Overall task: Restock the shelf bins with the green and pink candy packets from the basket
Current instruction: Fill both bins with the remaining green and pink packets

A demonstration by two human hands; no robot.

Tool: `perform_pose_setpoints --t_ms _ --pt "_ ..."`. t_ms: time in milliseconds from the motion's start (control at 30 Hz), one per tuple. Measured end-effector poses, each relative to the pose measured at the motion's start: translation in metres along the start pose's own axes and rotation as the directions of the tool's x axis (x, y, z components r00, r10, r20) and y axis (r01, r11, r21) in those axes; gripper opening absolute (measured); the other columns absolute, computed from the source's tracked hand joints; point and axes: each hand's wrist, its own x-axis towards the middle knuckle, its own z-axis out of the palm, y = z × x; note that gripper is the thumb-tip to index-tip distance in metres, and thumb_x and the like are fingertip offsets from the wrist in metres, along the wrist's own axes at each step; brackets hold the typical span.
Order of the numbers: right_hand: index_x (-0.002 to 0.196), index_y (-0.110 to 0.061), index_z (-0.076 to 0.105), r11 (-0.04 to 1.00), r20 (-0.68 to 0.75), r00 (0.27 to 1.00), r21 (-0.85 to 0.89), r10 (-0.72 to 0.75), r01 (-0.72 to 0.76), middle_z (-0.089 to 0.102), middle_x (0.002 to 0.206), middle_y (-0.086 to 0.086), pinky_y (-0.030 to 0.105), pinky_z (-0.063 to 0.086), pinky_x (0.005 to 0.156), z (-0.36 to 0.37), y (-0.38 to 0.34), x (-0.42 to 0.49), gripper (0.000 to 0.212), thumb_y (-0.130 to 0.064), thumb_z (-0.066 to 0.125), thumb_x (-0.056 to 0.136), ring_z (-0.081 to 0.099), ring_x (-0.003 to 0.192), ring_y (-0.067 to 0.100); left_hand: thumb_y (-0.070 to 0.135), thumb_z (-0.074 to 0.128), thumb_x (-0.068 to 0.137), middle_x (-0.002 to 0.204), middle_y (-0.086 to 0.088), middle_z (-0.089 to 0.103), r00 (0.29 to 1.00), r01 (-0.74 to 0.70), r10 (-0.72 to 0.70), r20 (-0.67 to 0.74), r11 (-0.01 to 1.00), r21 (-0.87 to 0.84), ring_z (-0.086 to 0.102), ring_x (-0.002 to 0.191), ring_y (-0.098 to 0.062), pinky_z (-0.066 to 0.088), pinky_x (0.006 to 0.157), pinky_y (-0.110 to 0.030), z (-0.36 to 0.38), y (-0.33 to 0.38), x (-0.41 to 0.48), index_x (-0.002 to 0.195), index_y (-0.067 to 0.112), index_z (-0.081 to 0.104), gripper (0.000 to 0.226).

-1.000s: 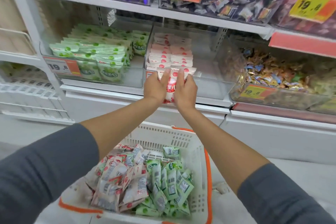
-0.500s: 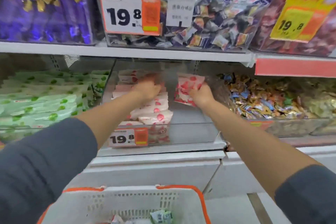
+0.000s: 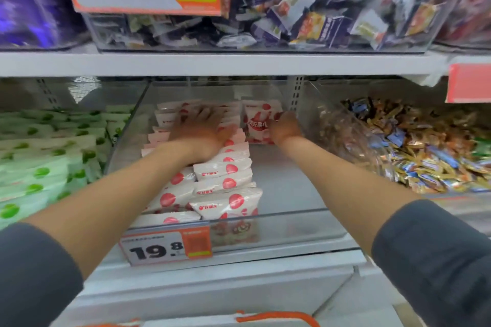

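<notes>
We are mid-placement, setting the held pink packets (image 3: pixel 261 121) into the middle bin (image 3: pixel 292 211).
Our right hand (image 3: pixel 285 127) curls round the held pink packets, which stand upright at the back of the bin, long axis vertical, print facing us. Our left hand (image 3: pixel 200 130) lies flat, fingers straight, pressing the stocked pink rows (image 3: pixel 223 183). Next, we judge: let go, settle them on the bare right side beside the rows, then reach for the basket (image 3: pixel 276 316). Green packets (image 3: pixel 53 154) lie just left.
</notes>
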Motion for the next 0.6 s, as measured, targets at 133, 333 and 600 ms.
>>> perform_pose_setpoints --t_ms 133,333,600 --pt "0.102 -0.001 0.066 0.997 0.074 0.996 -0.05 -0.05 0.054 0.067 0.108 0.015 0.02 0.035 0.064 0.003 -0.003 -0.006 0.026 -0.016 0.045 0.1 0.061 0.092 0.027 0.066 0.012 0.095 0.163 0.005 0.009 1.0 0.016 -0.016 -0.005 1.0 -0.001 0.005 0.15 -0.02 0.008 0.119 -0.052 -0.002 0.002 -0.002 0.154 0.033 0.012 0.067" --pt "0.094 -0.002 0.071 0.993 -0.038 0.999 0.116 -0.008 0.012 0.07 0.092 0.011 0.024 0.042 0.065 0.003 0.002 -0.005 0.017 -0.013 0.061 0.088 0.063 0.082 0.023 0.066 0.011 0.095 0.163 0.006 0.008 1.0 0.025 -0.025 -0.001 0.999 -0.023 0.004 0.15 -0.018 0.006 0.12 -0.051 -0.003 0.003 -0.003 0.154 0.033 0.011 0.068" --pt "0.114 0.0 0.064 1.0 0.039 0.999 -0.002 0.003 -0.003 0.063 0.121 0.013 0.024 0.047 0.083 -0.035 -0.013 -0.039 0.025 -0.007 0.051 0.093 0.058 0.113 0.03 0.065 0.022 0.095 0.159 -0.003 0.027 0.999 0.033 -0.035 -0.021 0.992 -0.119 0.025 0.145 -0.026 0.022 0.117 -0.049 -0.023 0.01 -0.019 0.151 0.032 0.024 0.065"
